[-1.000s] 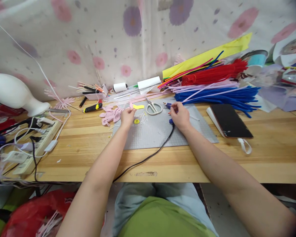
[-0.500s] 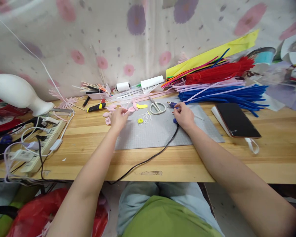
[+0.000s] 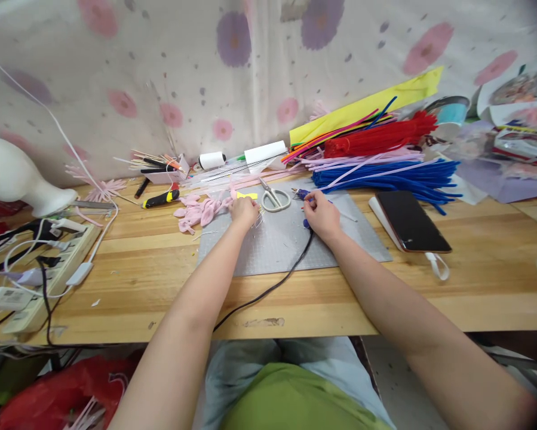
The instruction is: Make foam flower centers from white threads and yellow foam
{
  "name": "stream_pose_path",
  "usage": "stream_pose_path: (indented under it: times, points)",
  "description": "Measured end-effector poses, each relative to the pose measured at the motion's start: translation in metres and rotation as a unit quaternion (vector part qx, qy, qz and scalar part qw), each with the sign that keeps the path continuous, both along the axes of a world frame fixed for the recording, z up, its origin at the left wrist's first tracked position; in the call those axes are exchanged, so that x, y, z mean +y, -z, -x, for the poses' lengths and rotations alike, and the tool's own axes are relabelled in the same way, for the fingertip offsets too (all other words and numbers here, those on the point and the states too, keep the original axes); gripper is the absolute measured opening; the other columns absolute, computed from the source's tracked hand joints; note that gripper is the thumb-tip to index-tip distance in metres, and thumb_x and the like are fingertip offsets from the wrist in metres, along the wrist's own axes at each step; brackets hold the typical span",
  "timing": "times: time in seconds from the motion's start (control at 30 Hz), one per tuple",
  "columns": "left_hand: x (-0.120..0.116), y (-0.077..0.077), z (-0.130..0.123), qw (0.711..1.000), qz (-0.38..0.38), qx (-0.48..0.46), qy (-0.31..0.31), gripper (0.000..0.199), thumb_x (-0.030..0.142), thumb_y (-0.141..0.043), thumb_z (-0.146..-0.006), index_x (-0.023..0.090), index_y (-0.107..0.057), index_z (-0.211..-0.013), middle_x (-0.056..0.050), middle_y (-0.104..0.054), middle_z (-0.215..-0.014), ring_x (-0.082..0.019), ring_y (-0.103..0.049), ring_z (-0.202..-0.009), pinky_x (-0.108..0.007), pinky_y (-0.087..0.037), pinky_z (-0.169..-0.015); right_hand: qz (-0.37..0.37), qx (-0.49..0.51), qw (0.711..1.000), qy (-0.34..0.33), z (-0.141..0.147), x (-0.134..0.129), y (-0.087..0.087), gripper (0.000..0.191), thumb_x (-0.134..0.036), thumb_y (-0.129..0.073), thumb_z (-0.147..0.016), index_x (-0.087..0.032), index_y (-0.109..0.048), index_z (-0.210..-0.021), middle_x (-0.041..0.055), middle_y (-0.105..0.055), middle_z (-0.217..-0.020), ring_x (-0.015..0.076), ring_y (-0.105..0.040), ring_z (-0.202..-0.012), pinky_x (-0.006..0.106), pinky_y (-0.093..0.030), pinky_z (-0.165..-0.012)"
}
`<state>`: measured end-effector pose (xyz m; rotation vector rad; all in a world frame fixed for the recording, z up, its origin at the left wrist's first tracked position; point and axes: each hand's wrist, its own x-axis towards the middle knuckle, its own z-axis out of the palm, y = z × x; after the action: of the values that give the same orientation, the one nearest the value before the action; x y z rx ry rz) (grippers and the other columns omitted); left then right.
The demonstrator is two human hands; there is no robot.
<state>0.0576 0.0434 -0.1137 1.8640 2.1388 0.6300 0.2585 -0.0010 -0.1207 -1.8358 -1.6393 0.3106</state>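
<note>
My right hand point(image 3: 322, 216) is closed around a blue glue gun point(image 3: 301, 194) at the right part of the grey cutting mat point(image 3: 272, 257); its nozzle points left and its black cord point(image 3: 290, 272) runs to the table edge. My left hand point(image 3: 244, 213) lies over the mat's left part, fingers curled down at a bunch of thin white stamens point(image 3: 260, 218); its fingertips are mostly hidden. Just behind it shows a yellow strip point(image 3: 247, 195). Pink fuzzy petal pieces point(image 3: 199, 212) are heaped to its left. Between both hands lie scissors point(image 3: 275, 198) with pale handles.
Bundles of blue point(image 3: 384, 176) and red pipe cleaners point(image 3: 380, 134) lie at the back right. A phone point(image 3: 411, 221) rests at the right. On the left are a yellow-black utility knife point(image 3: 160, 199), a power strip point(image 3: 55, 283) with cables and a white foam head point(image 3: 17, 173).
My left hand has moved right, from the pink petals to the white stamens, covering the small yellow disc. My right hand stays at the glue gun. The view has shifted slightly.
</note>
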Motion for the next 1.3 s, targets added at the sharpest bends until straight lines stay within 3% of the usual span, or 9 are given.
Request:
stream_pose_path:
  times: [0.13,0.27,0.4,0.5,0.57,0.73,0.9,1.1,1.3]
  points:
    - [-0.003,-0.005,0.009,0.998,0.008,-0.063,-0.023,0.014,0.027,-0.057,-0.075,0.019,-0.057,-0.063,-0.008,-0.065,-0.079,-0.025,-0.057,-0.090,-0.041,-0.033,-0.089,-0.005,-0.002,1.000,0.004,0.000,-0.001,-0.001,0.021,-0.029,-0.045,-0.081,-0.022,-0.056,-0.098,0.0029,-0.067,-0.080,0.0198,-0.059,-0.073,0.029,-0.036,-0.063]
    - [-0.015,-0.014,0.017,0.978,0.005,-0.209,-0.019,0.015,0.026,-0.054,-0.076,0.018,-0.054,-0.063,-0.002,-0.058,-0.066,-0.018,-0.055,-0.073,-0.032,-0.037,-0.078,-0.033,0.014,0.999,-0.014,0.006,-0.004,-0.007,0.021,-0.027,-0.046,-0.080,-0.021,-0.057,-0.096,0.0035,-0.065,-0.077,0.0181,-0.057,-0.071,0.028,-0.037,-0.063]
    - [-0.043,-0.020,0.020,0.935,-0.007,-0.351,0.044,0.015,0.020,-0.053,-0.075,0.016,-0.053,-0.060,0.001,-0.052,-0.059,-0.012,-0.048,-0.062,-0.026,-0.038,-0.069,-0.035,0.138,0.982,-0.128,0.027,-0.004,-0.020,0.017,-0.029,-0.050,-0.076,-0.018,-0.059,-0.086,0.0028,-0.062,-0.073,0.0143,-0.054,-0.066,0.027,-0.039,-0.063]
    - [-0.067,-0.020,0.017,0.898,-0.005,-0.434,0.074,0.012,0.019,-0.053,-0.076,0.016,-0.053,-0.065,0.001,-0.056,-0.064,-0.011,-0.050,-0.064,-0.025,-0.038,-0.069,0.038,0.254,0.936,-0.241,0.051,-0.003,-0.031,0.022,-0.037,-0.054,-0.074,-0.017,-0.059,-0.081,0.0022,-0.061,-0.074,0.0110,-0.050,-0.061,0.025,-0.040,-0.058]
    - [-0.077,-0.017,0.014,0.881,-0.010,-0.466,0.081,0.011,0.020,-0.053,-0.077,0.016,-0.053,-0.066,0.001,-0.057,-0.065,-0.011,-0.051,-0.066,-0.025,-0.039,-0.071,0.090,0.297,0.908,-0.282,0.066,-0.002,-0.034,0.028,-0.043,-0.057,-0.071,-0.016,-0.057,-0.079,0.0014,-0.059,-0.072,0.0092,-0.048,-0.057,0.024,-0.038,-0.054]
    - [-0.082,-0.007,0.013,0.858,-0.016,-0.508,0.071,0.012,0.022,-0.057,-0.076,0.016,-0.051,-0.067,0.002,-0.055,-0.061,-0.009,-0.050,-0.062,-0.023,-0.038,-0.067,0.143,0.331,0.885,-0.293,0.085,0.003,-0.031,0.036,-0.050,-0.061,-0.065,-0.016,-0.053,-0.070,0.0001,-0.054,-0.066,0.0068,-0.043,-0.054,0.021,-0.033,-0.048]
    - [-0.078,-0.002,0.017,0.844,-0.014,-0.532,0.062,0.014,0.025,-0.059,-0.075,0.016,-0.052,-0.066,0.004,-0.053,-0.057,-0.008,-0.048,-0.056,-0.023,-0.038,-0.062,0.154,0.343,0.870,-0.319,0.087,0.003,-0.027,0.039,-0.054,-0.056,-0.068,-0.016,-0.053,-0.072,0.0000,-0.053,-0.068,0.0064,-0.043,-0.055,0.020,-0.030,-0.046]
    - [-0.078,-0.001,0.022,0.822,-0.007,-0.563,0.080,0.015,0.027,-0.067,-0.066,0.016,-0.059,-0.070,0.002,-0.058,-0.061,-0.008,-0.052,-0.058,-0.025,-0.042,-0.065,0.128,0.318,0.887,-0.310,0.088,0.007,-0.022,0.035,-0.049,-0.060,-0.066,-0.016,-0.049,-0.066,-0.0038,-0.046,-0.057,0.0059,-0.037,-0.051,0.021,-0.027,-0.046]
    - [-0.079,-0.001,0.023,0.828,-0.023,-0.557,0.058,0.013,0.024,-0.068,-0.062,0.016,-0.063,-0.071,0.002,-0.061,-0.063,-0.009,-0.052,-0.059,-0.025,-0.043,-0.064,0.150,0.269,0.900,-0.309,0.089,0.009,-0.026,0.035,-0.049,-0.058,-0.070,-0.017,-0.046,-0.067,-0.0067,-0.038,-0.051,0.0053,-0.032,-0.046,0.021,-0.023,-0.044]
